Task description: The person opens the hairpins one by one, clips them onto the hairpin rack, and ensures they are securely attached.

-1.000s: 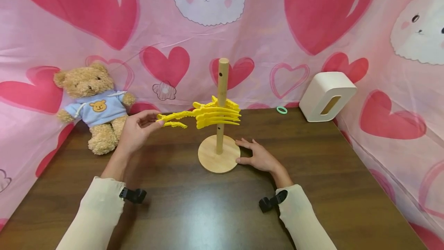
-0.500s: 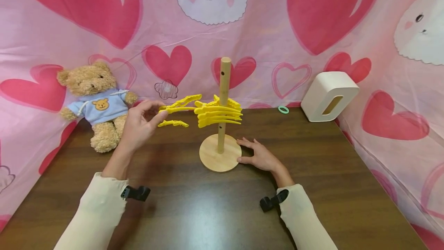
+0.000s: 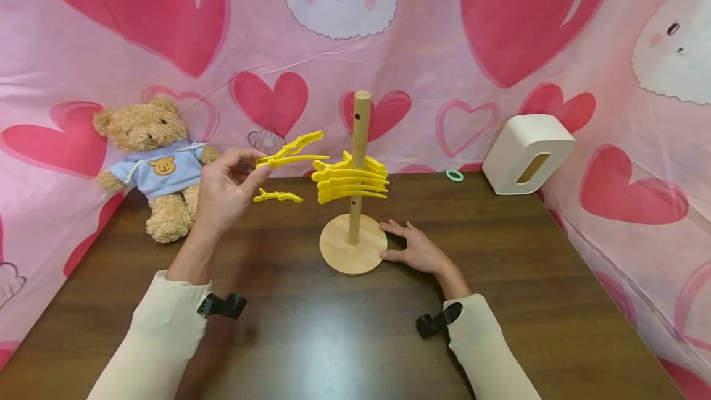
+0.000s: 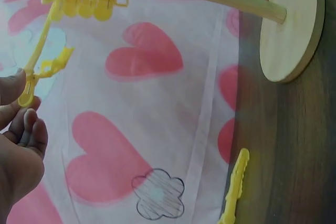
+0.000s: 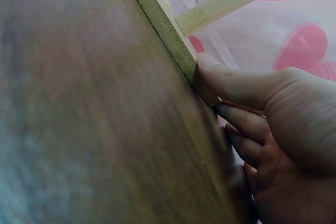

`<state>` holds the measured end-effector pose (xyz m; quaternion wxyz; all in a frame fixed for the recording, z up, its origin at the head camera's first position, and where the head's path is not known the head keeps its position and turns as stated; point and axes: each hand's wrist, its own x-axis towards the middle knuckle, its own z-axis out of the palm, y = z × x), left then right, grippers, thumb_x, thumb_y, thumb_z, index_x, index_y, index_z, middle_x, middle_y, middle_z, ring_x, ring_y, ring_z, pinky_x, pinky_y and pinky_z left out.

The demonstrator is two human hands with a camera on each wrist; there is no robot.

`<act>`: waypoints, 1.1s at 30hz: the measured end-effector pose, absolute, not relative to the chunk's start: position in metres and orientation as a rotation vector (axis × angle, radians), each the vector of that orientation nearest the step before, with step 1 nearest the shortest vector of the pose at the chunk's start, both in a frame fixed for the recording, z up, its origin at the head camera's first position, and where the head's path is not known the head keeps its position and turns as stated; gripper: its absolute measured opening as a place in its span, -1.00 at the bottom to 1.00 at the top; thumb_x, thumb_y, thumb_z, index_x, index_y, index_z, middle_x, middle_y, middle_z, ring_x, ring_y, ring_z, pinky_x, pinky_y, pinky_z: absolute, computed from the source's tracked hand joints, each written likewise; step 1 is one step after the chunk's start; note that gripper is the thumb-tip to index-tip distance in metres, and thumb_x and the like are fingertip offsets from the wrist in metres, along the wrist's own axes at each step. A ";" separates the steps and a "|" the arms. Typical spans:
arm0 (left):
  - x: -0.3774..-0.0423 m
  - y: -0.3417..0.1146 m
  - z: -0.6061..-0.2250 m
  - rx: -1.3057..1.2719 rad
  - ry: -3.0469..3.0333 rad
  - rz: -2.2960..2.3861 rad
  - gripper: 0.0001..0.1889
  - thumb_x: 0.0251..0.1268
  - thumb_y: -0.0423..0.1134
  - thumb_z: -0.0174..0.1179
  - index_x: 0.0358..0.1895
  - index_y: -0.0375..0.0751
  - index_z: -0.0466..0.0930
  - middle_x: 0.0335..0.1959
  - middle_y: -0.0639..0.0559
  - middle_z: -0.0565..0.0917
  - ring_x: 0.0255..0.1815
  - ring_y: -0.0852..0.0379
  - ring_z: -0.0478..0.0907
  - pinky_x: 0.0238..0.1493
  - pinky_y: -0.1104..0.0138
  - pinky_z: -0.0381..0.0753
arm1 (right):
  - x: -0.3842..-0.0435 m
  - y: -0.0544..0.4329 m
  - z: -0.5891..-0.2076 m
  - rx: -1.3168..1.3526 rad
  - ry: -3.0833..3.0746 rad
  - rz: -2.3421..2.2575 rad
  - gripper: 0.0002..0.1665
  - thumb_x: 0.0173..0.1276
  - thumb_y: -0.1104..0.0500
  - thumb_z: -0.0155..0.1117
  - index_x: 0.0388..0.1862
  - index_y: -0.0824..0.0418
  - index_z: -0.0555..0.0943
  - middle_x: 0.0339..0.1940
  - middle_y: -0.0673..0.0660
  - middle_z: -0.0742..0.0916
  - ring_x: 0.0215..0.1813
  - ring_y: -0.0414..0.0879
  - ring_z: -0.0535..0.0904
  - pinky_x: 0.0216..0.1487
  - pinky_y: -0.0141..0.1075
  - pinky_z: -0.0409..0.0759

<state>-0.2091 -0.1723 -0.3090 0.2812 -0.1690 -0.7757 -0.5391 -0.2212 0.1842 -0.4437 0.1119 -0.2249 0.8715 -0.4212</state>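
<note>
Now, left hand (image 3: 224, 189): thumb and fingers closed in a pinch on the handle end of a yellow clip, raised above the table.
Held yellow clip (image 3: 292, 146): off the table, left of the wooden post, its two long arms spread apart and pointing toward the post; whether its tip touches the clips there, I cannot tell.
Right hand (image 3: 413, 250): mostly open, thumb and forefinger apart, both touching the edge of the round base (image 3: 337, 253).
Clips on the post (image 3: 344, 184): several yellow ones, bunched one above another around the wooden post (image 3: 361, 121), which stands upright on the base.
Loose clip (image 3: 279, 195): yellow, lying on the table (image 3: 311, 320), near the left hand and left of the post.
Teddy bear (image 3: 162, 165): propped beyond the left hand, in a blue top.
</note>
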 end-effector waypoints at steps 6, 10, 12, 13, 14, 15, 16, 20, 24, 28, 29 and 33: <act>-0.204 -0.161 -0.303 -0.500 -2.069 -1.514 -0.82 0.25 -0.49 0.38 -0.12 -0.48 0.69 -0.37 0.08 0.58 -0.36 0.15 0.48 -0.36 0.48 0.48 | -0.222 0.185 -0.444 -0.678 2.557 -1.232 -0.20 0.33 0.10 0.47 0.47 0.32 0.42 0.51 0.33 0.38 0.61 0.17 0.08 0.57 0.15 -0.23; -0.202 -0.154 -0.300 -0.522 -2.053 -1.554 -0.83 0.24 -0.50 0.38 -0.13 -0.49 0.69 -0.37 0.03 0.52 -0.34 0.12 0.45 -0.36 0.47 0.44 | -0.222 0.185 -0.445 -0.681 2.553 -1.240 -0.20 0.32 0.11 0.48 0.47 0.32 0.42 0.51 0.32 0.39 0.61 0.16 0.09 0.57 0.15 -0.23; -0.201 -0.151 -0.298 -0.534 -2.053 -1.560 -0.83 0.23 -0.50 0.38 -0.13 -0.49 0.70 -0.37 0.02 0.51 -0.35 0.11 0.44 -0.37 0.48 0.44 | -0.222 0.185 -0.445 -0.685 2.554 -1.239 -0.20 0.33 0.11 0.47 0.47 0.32 0.42 0.51 0.32 0.39 0.61 0.16 0.09 0.57 0.14 -0.24; -0.200 -0.149 -0.298 -0.540 -2.056 -1.559 -0.83 0.22 -0.50 0.39 -0.13 -0.48 0.70 -0.37 0.01 0.51 -0.35 0.11 0.43 -0.38 0.48 0.44 | -0.222 0.185 -0.445 -0.685 2.554 -1.239 -0.20 0.33 0.11 0.47 0.47 0.32 0.42 0.51 0.32 0.39 0.61 0.16 0.09 0.57 0.14 -0.24; -0.200 -0.148 -0.297 -0.545 -2.062 -1.555 -0.83 0.23 -0.49 0.39 -0.13 -0.47 0.71 -0.36 0.01 0.51 -0.35 0.11 0.43 -0.37 0.49 0.44 | -0.223 0.185 -0.445 -0.686 2.553 -1.239 -0.20 0.33 0.11 0.47 0.47 0.32 0.42 0.51 0.32 0.39 0.61 0.16 0.09 0.57 0.14 -0.23; -0.199 -0.146 -0.297 -0.551 -2.065 -1.555 -0.83 0.23 -0.49 0.39 -0.13 -0.46 0.71 -0.36 0.01 0.51 -0.34 0.11 0.43 -0.38 0.49 0.45 | -0.223 0.186 -0.445 -0.685 2.554 -1.239 -0.20 0.33 0.11 0.47 0.47 0.32 0.42 0.51 0.33 0.39 0.61 0.16 0.09 0.57 0.14 -0.23; -0.199 -0.145 -0.296 -0.553 -2.072 -1.549 -0.83 0.23 -0.48 0.39 -0.13 -0.45 0.72 -0.36 0.01 0.51 -0.34 0.11 0.43 -0.38 0.49 0.45 | -0.223 0.186 -0.445 -0.684 2.555 -1.238 -0.20 0.33 0.11 0.47 0.47 0.31 0.42 0.51 0.33 0.39 0.61 0.17 0.09 0.57 0.15 -0.23; -0.199 -0.139 -0.294 -0.569 -2.080 -1.534 -0.83 0.25 -0.45 0.39 -0.12 -0.42 0.73 -0.36 -0.02 0.50 -0.34 0.10 0.43 -0.38 0.48 0.45 | -0.223 0.186 -0.445 -0.679 2.553 -1.242 -0.20 0.33 0.10 0.47 0.47 0.31 0.42 0.51 0.34 0.39 0.61 0.18 0.08 0.57 0.16 -0.23; -0.200 -0.132 -0.294 -0.598 -2.069 -1.524 -0.83 0.22 -0.48 0.40 -0.13 -0.43 0.73 -0.37 -0.04 0.51 -0.35 0.10 0.44 -0.36 0.49 0.46 | -0.223 0.186 -0.446 -0.680 2.554 -1.237 -0.20 0.33 0.10 0.47 0.47 0.31 0.42 0.51 0.34 0.38 0.61 0.19 0.07 0.56 0.17 -0.23; -0.201 -0.125 -0.293 -0.649 -2.031 -1.563 -0.83 0.18 -0.55 0.39 -0.15 -0.50 0.71 -0.38 -0.04 0.51 -0.36 0.12 0.45 -0.36 0.51 0.49 | -0.223 0.186 -0.446 -0.677 2.554 -1.230 -0.20 0.34 0.09 0.46 0.48 0.30 0.42 0.51 0.34 0.38 0.62 0.20 0.05 0.56 0.19 -0.23; -0.202 -0.123 -0.293 -0.661 -2.022 -1.570 -0.83 0.17 -0.57 0.39 -0.16 -0.51 0.71 -0.38 -0.04 0.51 -0.36 0.12 0.45 -0.37 0.51 0.49 | -0.223 0.186 -0.446 -0.675 2.554 -1.230 -0.20 0.34 0.09 0.46 0.48 0.30 0.42 0.51 0.34 0.38 0.62 0.20 0.05 0.56 0.19 -0.23; -0.203 -0.116 -0.293 -0.701 -1.988 -1.583 -0.84 0.14 -0.61 0.38 -0.20 -0.53 0.70 -0.39 -0.05 0.52 -0.34 0.11 0.44 -0.34 0.48 0.50 | -0.222 0.186 -0.445 -0.665 2.553 -1.233 -0.20 0.33 0.09 0.47 0.48 0.30 0.42 0.52 0.34 0.38 0.62 0.20 0.04 0.56 0.18 -0.23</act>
